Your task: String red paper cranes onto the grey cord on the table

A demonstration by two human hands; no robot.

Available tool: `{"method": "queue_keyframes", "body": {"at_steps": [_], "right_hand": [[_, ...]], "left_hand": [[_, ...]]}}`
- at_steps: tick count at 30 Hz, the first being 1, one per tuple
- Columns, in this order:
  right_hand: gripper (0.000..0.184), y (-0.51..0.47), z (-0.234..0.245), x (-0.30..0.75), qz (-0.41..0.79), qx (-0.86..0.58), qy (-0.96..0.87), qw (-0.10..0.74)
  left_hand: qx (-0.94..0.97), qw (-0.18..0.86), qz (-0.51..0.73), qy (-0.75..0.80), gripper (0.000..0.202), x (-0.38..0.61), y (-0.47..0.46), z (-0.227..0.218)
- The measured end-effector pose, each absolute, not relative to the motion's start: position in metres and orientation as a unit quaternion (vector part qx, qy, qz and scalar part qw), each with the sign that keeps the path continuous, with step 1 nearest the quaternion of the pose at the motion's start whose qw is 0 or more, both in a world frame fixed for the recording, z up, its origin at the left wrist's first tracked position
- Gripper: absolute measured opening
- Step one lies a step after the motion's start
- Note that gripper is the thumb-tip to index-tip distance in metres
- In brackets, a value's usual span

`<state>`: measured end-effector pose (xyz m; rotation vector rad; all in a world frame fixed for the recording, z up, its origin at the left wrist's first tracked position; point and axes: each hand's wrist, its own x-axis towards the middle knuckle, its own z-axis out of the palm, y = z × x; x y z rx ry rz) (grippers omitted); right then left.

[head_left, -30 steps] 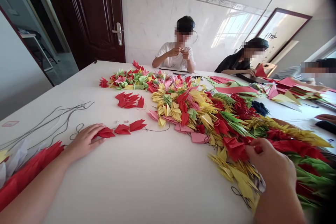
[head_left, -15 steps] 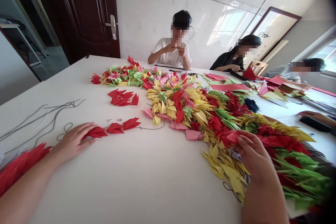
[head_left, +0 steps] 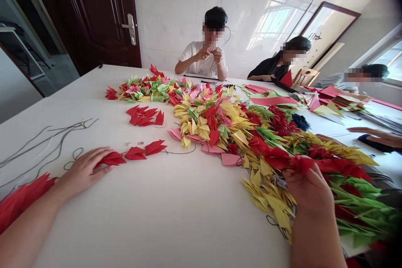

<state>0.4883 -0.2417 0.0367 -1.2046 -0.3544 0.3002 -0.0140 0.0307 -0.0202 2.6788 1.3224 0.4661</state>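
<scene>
My right hand [head_left: 309, 192] is closed on a long band of red paper cranes [head_left: 276, 158], its fingers [head_left: 309, 168] curled and bunched around the folded paper, their tips partly hidden. The band lies across the right side of the white tabletop [head_left: 157, 205], its long axis running roughly left to right, from my hand toward the far right, with the folded points angled that way. Half a second ago these fingers lay more open over the red paper; now they are drawn closer together. Yellow paper cranes [head_left: 266, 203] spread just below my hand, and green paper cranes [head_left: 358, 209] lie to its right. My left hand [head_left: 83, 171] rests flat on the tabletop, its slightly parted fingers [head_left: 105, 153] touching the end of a short chain of red cranes [head_left: 135, 153]. That chain runs left to right, a dark thread [head_left: 182, 152] trailing from it. Grey cords [head_left: 53, 142] lie beyond my left hand.
</scene>
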Motion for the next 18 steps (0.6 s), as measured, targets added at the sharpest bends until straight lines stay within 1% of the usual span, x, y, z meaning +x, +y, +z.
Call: {"method": "queue_keyframes", "body": {"at_steps": [2, 4, 8, 10, 11, 12, 14, 16, 17, 18], "right_hand": [[0.012, -0.246, 0.04, 0.492, 0.113, -0.545, -0.147, 0.818], [0.01, -0.25, 0.043, 0.494, 0.111, -0.536, -0.159, 0.822], [0.014, -0.251, 0.043, 0.491, 0.12, -0.519, -0.213, 0.819], [0.017, -0.248, 0.042, 0.488, 0.112, -0.553, -0.223, 0.795], [0.02, -0.246, 0.041, 0.487, 0.09, -0.589, -0.227, 0.77], [0.024, -0.246, 0.04, 0.487, 0.045, -0.635, -0.229, 0.736], [0.031, -0.25, 0.037, 0.493, -0.099, -0.703, -0.213, 0.671], [0.034, -0.261, 0.032, 0.506, -0.256, -0.708, -0.149, 0.641], [0.035, -0.267, 0.028, 0.515, -0.301, -0.703, -0.112, 0.634], [0.036, -0.272, 0.024, 0.523, -0.323, -0.725, -0.093, 0.601]], "left_hand": [[0.885, 0.06, 0.151, 0.435, 0.066, -0.014, 0.031, -0.021], [0.887, 0.061, 0.15, 0.433, 0.065, -0.015, 0.032, -0.021], [0.886, 0.061, 0.147, 0.435, 0.064, -0.015, 0.032, -0.021], [0.886, 0.06, 0.151, 0.435, 0.064, -0.015, 0.031, -0.02], [0.885, 0.059, 0.153, 0.435, 0.064, -0.015, 0.031, -0.02], [0.885, 0.058, 0.155, 0.435, 0.064, -0.015, 0.031, -0.02], [0.885, 0.055, 0.158, 0.435, 0.064, -0.015, 0.031, -0.02], [0.886, 0.051, 0.162, 0.432, 0.065, -0.015, 0.031, -0.02], [0.886, 0.049, 0.166, 0.43, 0.066, -0.015, 0.031, -0.021], [0.887, 0.047, 0.168, 0.427, 0.067, -0.015, 0.032, -0.021]]}}
